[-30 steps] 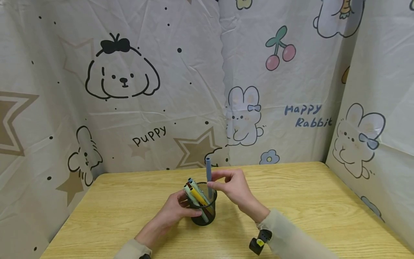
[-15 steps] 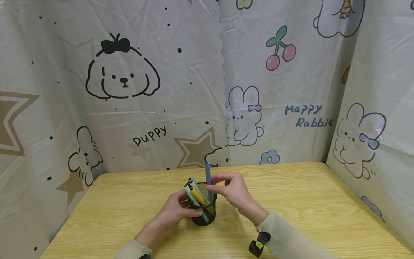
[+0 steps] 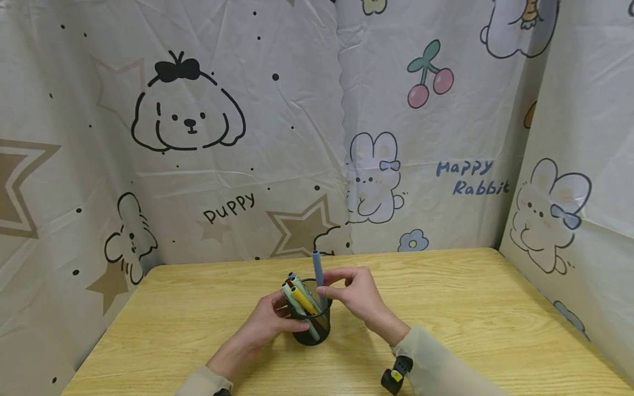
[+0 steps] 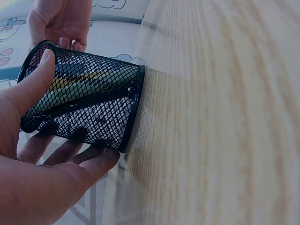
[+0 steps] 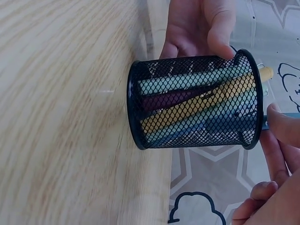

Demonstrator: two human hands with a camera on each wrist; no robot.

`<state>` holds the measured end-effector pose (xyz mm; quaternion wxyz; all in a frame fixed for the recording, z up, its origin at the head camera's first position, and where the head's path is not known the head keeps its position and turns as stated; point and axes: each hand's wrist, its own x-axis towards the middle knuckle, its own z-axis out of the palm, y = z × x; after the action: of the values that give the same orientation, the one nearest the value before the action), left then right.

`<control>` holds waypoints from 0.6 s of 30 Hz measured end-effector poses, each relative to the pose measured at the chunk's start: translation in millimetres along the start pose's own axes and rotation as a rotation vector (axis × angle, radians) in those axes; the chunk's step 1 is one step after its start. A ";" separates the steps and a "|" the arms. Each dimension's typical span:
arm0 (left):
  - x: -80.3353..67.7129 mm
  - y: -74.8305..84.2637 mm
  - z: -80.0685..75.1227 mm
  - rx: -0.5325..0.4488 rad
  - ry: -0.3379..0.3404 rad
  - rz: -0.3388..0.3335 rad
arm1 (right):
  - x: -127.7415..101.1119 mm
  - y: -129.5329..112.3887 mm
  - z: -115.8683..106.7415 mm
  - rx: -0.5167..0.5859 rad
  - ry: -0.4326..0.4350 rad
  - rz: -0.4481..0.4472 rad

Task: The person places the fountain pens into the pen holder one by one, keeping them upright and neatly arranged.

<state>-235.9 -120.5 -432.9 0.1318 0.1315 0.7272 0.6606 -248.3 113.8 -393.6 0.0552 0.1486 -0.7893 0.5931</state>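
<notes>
A black mesh pen holder (image 3: 321,329) stands upright on the table, with several pens leaning to its left side, among them a yellow pen (image 3: 303,300) and pale green ones. My left hand (image 3: 264,324) grips the holder from the left; in the left wrist view its thumb lies near the rim and its fingers curl round the mesh wall (image 4: 89,98). Between thumb and forefinger, my right hand (image 3: 361,294) pinches a blue pen (image 3: 318,268) at the holder's right rim. The blue pen's lower part is inside the holder, seen through the mesh in the right wrist view.
The wooden table (image 3: 198,297) reaches back to a cloth backdrop (image 3: 297,121) printed with cartoon animals and stars. More cloth hangs at the left and right sides. A black wrist device (image 3: 396,375) sits at the right sleeve.
My right hand has moved slightly down, and the blue pen has sunk lower into the holder, tilting a little to the left. The left hand and the holder have stayed in place.
</notes>
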 end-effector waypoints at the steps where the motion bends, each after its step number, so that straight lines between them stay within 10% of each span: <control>1: 0.0 0.0 -0.1 0.000 0.000 0.001 | 0.2 0.5 -0.1 -0.005 -0.003 0.000; 18: 1.8 -1.0 -0.6 -0.014 -0.005 -0.004 | -6.8 3.6 -11.5 -0.028 0.027 0.014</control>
<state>-237.8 -120.5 -433.9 0.1356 0.1308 0.7224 0.6653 -243.9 126.8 -395.4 0.0640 0.1344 -0.7977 0.5844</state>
